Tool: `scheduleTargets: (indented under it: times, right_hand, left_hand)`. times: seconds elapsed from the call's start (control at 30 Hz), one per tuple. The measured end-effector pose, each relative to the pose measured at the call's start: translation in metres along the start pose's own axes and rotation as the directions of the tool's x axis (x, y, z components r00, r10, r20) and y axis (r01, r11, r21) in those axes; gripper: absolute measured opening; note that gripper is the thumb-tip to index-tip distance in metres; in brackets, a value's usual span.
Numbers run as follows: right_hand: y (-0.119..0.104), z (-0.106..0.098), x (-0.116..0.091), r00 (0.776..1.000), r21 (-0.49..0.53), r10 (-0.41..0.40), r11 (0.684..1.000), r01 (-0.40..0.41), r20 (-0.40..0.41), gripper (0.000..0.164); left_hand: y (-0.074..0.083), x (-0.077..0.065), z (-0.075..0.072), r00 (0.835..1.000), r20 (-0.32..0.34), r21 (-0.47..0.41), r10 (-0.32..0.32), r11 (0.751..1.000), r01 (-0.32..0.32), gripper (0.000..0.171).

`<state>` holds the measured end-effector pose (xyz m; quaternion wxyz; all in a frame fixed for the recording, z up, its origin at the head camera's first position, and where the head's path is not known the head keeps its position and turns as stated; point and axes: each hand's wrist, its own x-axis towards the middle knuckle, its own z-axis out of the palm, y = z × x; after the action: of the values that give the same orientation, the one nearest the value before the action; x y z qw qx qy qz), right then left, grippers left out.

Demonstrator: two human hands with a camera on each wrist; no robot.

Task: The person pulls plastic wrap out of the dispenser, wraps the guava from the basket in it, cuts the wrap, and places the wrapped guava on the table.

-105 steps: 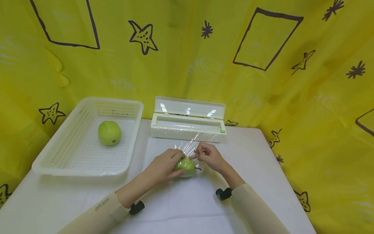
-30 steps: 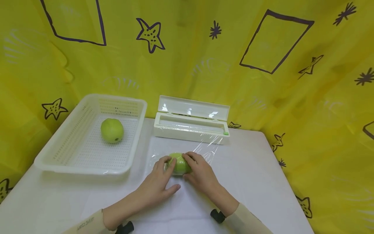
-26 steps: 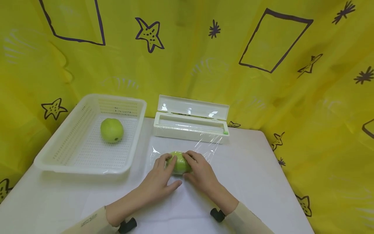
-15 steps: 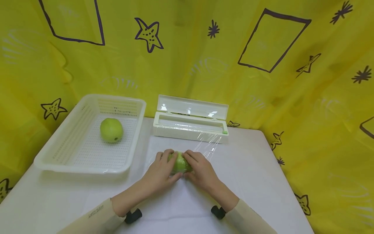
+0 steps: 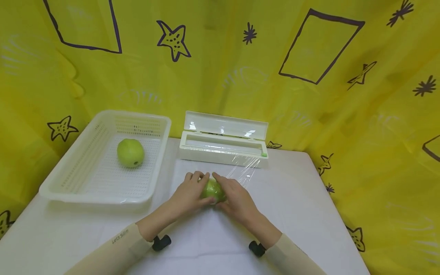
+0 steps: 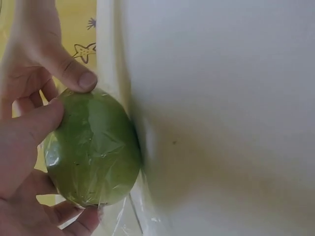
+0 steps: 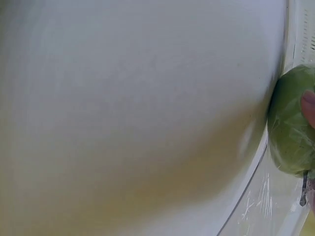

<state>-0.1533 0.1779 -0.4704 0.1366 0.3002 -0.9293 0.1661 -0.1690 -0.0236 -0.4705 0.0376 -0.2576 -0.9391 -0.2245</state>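
Note:
A green pear (image 5: 212,191) wrapped in clear cling film sits on the table in front of the dispenser. My left hand (image 5: 189,194) grips its left side, thumb at the near side and fingers over the far side. From the right, my right hand (image 5: 238,198) holds it with curled fingers and thumb. The left wrist view shows the film creased and tight over the pear (image 6: 93,147), with both thumbs on it. A dark stem (image 7: 303,189) shows in the right wrist view. A strip of cling film (image 5: 245,173) still runs from the dispenser towards the pear.
The white cling film dispenser (image 5: 223,154) stands behind the hands, its lid (image 5: 225,126) raised. A white perforated basket (image 5: 161,152) on the left holds another green pear (image 5: 130,152). A yellow patterned curtain (image 5: 213,76) hangs behind the white table (image 5: 292,214).
Earlier my right hand pinched the film beside the stem; now it holds the pear. My left hand has moved up around the pear, its thumb closing onto the near side, and the loose film at left is folded in.

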Motion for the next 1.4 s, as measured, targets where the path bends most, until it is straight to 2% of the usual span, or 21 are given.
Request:
scheduleTargets:
  times: [0.2,0.37,0.5,0.67,0.83,0.93,1.0,1.07,1.13,1.2,1.27,1.33,1.4]
  right_hand:
    - [-0.002,0.003,0.000,0.998,-0.036,-0.051,0.998,0.050,-0.025,0.072]
    - [-0.005,0.003,0.003,0.999,-0.018,-0.031,0.999,0.030,-0.018,0.073]
    - [-0.006,0.001,0.007,0.998,0.042,0.042,0.998,-0.044,0.056,0.078]
    - [-0.002,-0.001,0.010,0.975,0.133,0.130,0.979,-0.155,0.182,0.092]
    - [0.001,-0.003,0.012,0.960,0.123,0.137,0.978,-0.171,0.244,0.099]
    - [0.000,-0.003,0.013,0.950,0.125,0.145,0.975,-0.185,0.275,0.101]
    - [0.000,-0.004,0.013,0.943,0.129,0.164,0.970,-0.208,0.291,0.103]
    - [0.000,-0.004,0.012,0.935,0.126,0.187,0.964,-0.234,0.303,0.106]
    - [0.000,-0.004,0.011,0.931,0.116,0.205,0.961,-0.250,0.303,0.109]
    - [0.000,-0.004,0.010,0.931,0.117,0.211,0.960,-0.255,0.298,0.112]
    - [0.000,-0.004,0.009,0.935,0.127,0.204,0.960,-0.249,0.290,0.113]
    - [-0.001,-0.003,0.010,0.940,0.136,0.194,0.961,-0.239,0.281,0.112]
    - [-0.001,-0.003,0.011,0.946,0.142,0.183,0.963,-0.227,0.268,0.107]
  left_hand:
    - [-0.001,-0.002,0.000,0.999,-0.031,-0.045,0.016,0.999,-0.018,0.083]
    - [-0.002,-0.002,-0.002,0.999,-0.031,-0.085,0.015,0.996,-0.018,0.080]
    - [-0.001,-0.003,-0.004,0.999,-0.045,-0.105,0.022,0.994,-0.027,0.076]
    - [-0.001,-0.004,-0.001,0.997,-0.070,-0.138,0.035,0.989,-0.044,0.075]
    - [-0.008,-0.005,0.000,0.998,-0.040,-0.169,0.042,0.984,-0.048,0.086]
    - [-0.013,-0.009,-0.008,1.000,-0.017,-0.258,0.025,0.966,-0.029,0.095]
    - [-0.016,-0.012,-0.014,0.999,-0.049,-0.317,0.007,0.948,-0.022,0.095]
    - [-0.017,-0.017,-0.020,0.993,-0.121,-0.349,0.005,0.936,-0.048,0.086]
    - [-0.015,-0.023,-0.024,0.977,-0.210,-0.326,0.033,0.940,-0.102,0.071]
    - [-0.011,-0.029,-0.024,0.954,-0.286,-0.271,0.084,0.948,-0.164,0.051]
    - [-0.004,-0.036,-0.023,0.943,-0.306,-0.219,0.129,0.955,-0.202,0.038]
    - [0.002,-0.042,-0.020,0.951,-0.273,-0.176,0.147,0.964,-0.199,0.035]
    - [0.006,-0.045,-0.016,0.968,-0.206,-0.150,0.141,0.973,-0.174,0.042]
